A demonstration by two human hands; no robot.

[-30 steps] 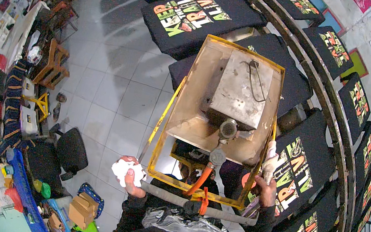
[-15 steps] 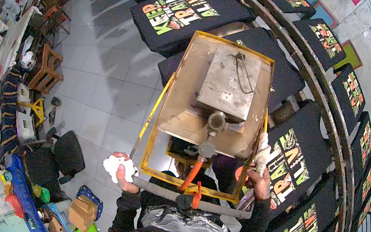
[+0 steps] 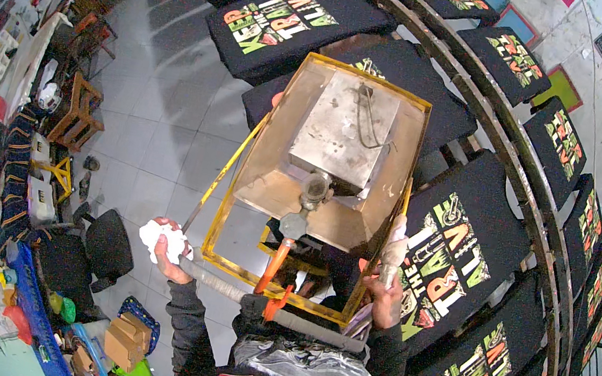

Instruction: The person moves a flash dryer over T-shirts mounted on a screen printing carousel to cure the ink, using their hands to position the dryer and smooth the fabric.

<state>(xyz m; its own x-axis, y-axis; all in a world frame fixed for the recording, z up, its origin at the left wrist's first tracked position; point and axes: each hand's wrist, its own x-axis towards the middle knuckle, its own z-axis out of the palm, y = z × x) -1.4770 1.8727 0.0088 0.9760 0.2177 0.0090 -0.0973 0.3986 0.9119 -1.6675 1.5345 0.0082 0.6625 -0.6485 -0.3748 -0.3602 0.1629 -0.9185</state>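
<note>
In front of me hangs a heater-like metal unit with a brown sheet-metal hood (image 3: 259, 176) and a yellow frame (image 3: 230, 200). On it sit a grey metal box (image 3: 344, 127) and a pipe fitting (image 3: 293, 226) with an orange hose (image 3: 273, 265). My left hand (image 3: 171, 260) is closed round a bunched white cloth (image 3: 158, 237) at the lower end of a yellow side rod (image 3: 226, 171). At the other side, my right hand (image 3: 383, 295) grips a cloth-wrapped handle (image 3: 392, 254). A grey wrapped bar (image 3: 220, 282) crosses near my waist. Beneath the unit, a black printed shirt (image 3: 456, 119) is partly hidden.
Black printed shirts (image 3: 459, 252) lie on boards along a curved-looking rail (image 3: 513, 149) at right, with more (image 3: 285, 24) ahead. To the left are an office chair (image 3: 109, 247), a wooden stool (image 3: 78, 112), cardboard boxes (image 3: 126, 342) and grey floor tiles (image 3: 159, 123).
The heater unit and both my hands have moved left. More of the printed shirt to the right of it shows now. Both hands keep their grip.
</note>
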